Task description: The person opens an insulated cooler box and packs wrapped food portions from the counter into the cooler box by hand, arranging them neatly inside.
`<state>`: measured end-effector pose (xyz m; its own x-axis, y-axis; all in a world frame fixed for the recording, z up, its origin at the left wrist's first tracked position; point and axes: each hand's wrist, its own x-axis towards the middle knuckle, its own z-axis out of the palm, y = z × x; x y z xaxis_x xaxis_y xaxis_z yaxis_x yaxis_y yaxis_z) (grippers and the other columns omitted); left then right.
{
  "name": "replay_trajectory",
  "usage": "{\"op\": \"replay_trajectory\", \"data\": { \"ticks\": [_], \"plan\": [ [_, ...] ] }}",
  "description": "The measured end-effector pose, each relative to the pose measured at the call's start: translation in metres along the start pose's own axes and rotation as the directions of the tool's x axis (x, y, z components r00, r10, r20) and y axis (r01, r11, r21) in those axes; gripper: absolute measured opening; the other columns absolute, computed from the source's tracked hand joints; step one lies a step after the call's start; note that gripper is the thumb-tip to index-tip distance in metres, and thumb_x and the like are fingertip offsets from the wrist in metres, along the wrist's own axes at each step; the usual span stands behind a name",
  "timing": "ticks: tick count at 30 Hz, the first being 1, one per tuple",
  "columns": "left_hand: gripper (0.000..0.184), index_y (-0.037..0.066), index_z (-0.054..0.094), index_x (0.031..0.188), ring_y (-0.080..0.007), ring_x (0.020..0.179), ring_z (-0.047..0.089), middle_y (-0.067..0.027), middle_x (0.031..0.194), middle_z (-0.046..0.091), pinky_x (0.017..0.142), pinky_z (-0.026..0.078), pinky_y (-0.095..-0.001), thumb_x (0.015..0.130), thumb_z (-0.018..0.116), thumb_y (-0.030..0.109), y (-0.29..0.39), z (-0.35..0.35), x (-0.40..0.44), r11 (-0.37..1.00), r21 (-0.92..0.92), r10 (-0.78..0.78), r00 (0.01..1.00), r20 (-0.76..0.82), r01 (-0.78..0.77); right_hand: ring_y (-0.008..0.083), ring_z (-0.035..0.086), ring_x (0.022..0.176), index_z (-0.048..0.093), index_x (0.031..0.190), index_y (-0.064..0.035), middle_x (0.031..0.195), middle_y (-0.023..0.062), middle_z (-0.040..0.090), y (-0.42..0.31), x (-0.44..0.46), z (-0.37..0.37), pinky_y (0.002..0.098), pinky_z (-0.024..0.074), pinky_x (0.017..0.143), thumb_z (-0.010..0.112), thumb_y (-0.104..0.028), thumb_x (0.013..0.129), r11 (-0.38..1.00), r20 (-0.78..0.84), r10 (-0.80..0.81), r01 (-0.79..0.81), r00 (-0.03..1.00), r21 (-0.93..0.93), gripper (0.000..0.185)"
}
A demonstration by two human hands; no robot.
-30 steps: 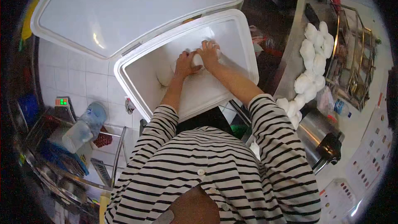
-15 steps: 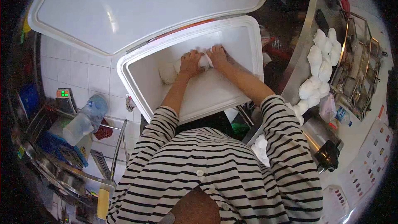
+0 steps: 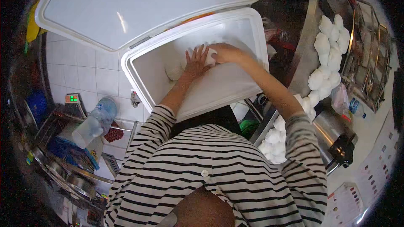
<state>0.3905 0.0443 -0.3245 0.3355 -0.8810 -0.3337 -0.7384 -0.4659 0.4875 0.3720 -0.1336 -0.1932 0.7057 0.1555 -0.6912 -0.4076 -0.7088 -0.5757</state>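
Both hands are inside a deep white cooler box (image 3: 145, 85). My left hand (image 3: 196, 64) has its fingers spread and touches the left side of a small white bundle (image 3: 211, 57). From the right, my right hand (image 3: 226, 53) is curled round that same bundle, its fingertips partly hidden. Another whitish rounded bundle (image 3: 173, 72) lies against the box's left inner wall. What is inside the bundles cannot be made out.
The cooler's white lid (image 3: 168, 12) stands open behind it. At my right, several white bundles (image 3: 325, 77) lie along a metal counter edge, near a steel container (image 3: 328, 130). A large water bottle (image 3: 103, 113) stands to the left, near a small device with green lights (image 3: 73, 98).
My right hand has turned inward over the white bundle, and its forearm has swung. My left hand's fingers have spread from a curled position. The view has shifted slightly, showing more bundles on the right.
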Motion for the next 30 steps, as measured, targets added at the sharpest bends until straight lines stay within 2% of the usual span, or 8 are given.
{"op": "replay_trajectory", "data": {
  "ticks": [3,9,15,18,19,23,27,30],
  "plan": [
    [0.081,0.02,0.007,0.143,-0.0373,0.134,0.01,-0.0115,0.148,0.008,0.099,0.004,-0.0672,0.082,0.042,0.06,0.01,-0.002,-0.005,0.997,0.081,-0.007,0.994,0.107,-0.002,0.0224,0.058,0.097,0.046,0.123,-0.0055,0.107,0.0143,0.059,-0.041,-0.093,-0.036,0.0329,0.0445,0.087,0.048,-0.015,0.087,0.81,-0.343,-0.036,0.229,0.938,0.54,0.037],
    [0.071,0.025,0.007,0.143,-0.0447,0.132,0.004,-0.0142,0.148,0.002,0.097,0.002,-0.069,0.086,0.037,0.056,0.01,-0.023,-0.001,0.985,-0.054,-0.141,0.952,0.273,0.162,0.0197,0.053,0.104,0.046,0.122,-0.0014,0.112,0.0103,0.056,-0.073,-0.272,-0.022,0.0319,0.0419,0.091,0.046,-0.012,0.091,0.667,-0.614,0.411,0.237,0.674,0.707,0.033],
    [0.077,0.026,0.004,0.143,-0.0479,0.131,0.003,-0.0226,0.146,0.001,0.1,0.009,-0.0639,0.082,0.039,0.059,-0.08,0.033,-0.018,0.96,0.274,-0.174,0.887,0.427,0.056,0.0185,0.058,0.094,0.051,0.118,-0.0009,0.103,0.0106,0.06,-0.055,-0.417,0.07,0.03,0.045,0.084,0.048,-0.018,0.092,0.7,-0.708,0.705,0.113,0.043,0.705,0.031],
    [0.074,0.026,0.01,0.142,-0.0487,0.13,0.01,-0.0247,0.145,0.002,0.103,0.014,-0.0578,0.084,0.04,0.058,-0.083,0.028,-0.002,0.972,0.154,-0.225,0.893,0.39,0.178,0.0166,0.058,0.092,0.055,0.113,-0.0021,0.099,0.0092,0.061,-0.046,-0.475,0.112,0.0293,0.0464,0.081,0.053,-0.018,0.09,0.645,-0.631,0.743,-0.013,-0.224,0.764,0.029],
    [0.073,0.016,0.011,0.141,-0.045,0.131,0.011,-0.0238,0.144,0.008,0.105,0.014,-0.0526,0.086,0.041,0.054,-0.091,0.024,0.007,0.977,0.211,-0.1,0.889,0.447,0.004,0.0155,0.058,0.091,0.056,0.112,-0.0026,0.098,0.0086,0.061,-0.038,-0.491,0.124,0.0289,0.0466,0.081,0.054,-0.018,0.089,0.617,-0.6,0.748,-0.036,-0.283,0.786,0.028],
    [0.059,0.008,0.022,0.138,-0.0442,0.128,0.019,-0.0277,0.14,0.02,0.105,0.019,-0.0472,0.092,0.04,0.038,-0.086,-0.012,0.013,0.903,0.26,0.164,0.835,0.525,-0.342,0.0172,0.059,0.09,0.057,0.11,-0.0032,0.101,0.0096,0.062,0.027,-0.528,0.166,0.0287,0.0472,0.08,0.06,-0.017,0.083,0.479,-0.557,0.779,-0.3,-0.289,0.825,0.03],
    [0.055,0.003,0.024,0.137,-0.0404,0.127,0.027,-0.0275,0.137,0.027,0.105,0.023,-0.0456,0.093,0.043,0.031,-0.071,-0.053,0.004,0.98,-0.172,0.134,0.976,0.173,-0.104,0.027,0.055,0.102,0.05,0.118,-0.0064,0.115,0.0146,0.055,0.123,-0.498,0.17,0.0372,0.0427,0.088,0.071,-0.026,0.072,0.473,-0.464,0.881,-0.162,0.09,0.866,0.055],
    [0.057,-0.001,0.024,0.136,-0.0345,0.127,0.029,-0.0243,0.137,0.028,0.104,0.026,-0.0423,0.093,0.044,0.029,-0.002,-0.136,-0.031,0.96,-0.28,0.051,0.99,0.129,-0.013,0.027,0.052,0.105,0.047,0.12,-0.0069,0.117,0.014,0.053,0.159,-0.468,0.164,0.0378,0.0412,0.09,0.071,-0.024,0.071,0.45,-0.408,0.893,-0.387,0.19,0.805,0.057]
  ]
}}
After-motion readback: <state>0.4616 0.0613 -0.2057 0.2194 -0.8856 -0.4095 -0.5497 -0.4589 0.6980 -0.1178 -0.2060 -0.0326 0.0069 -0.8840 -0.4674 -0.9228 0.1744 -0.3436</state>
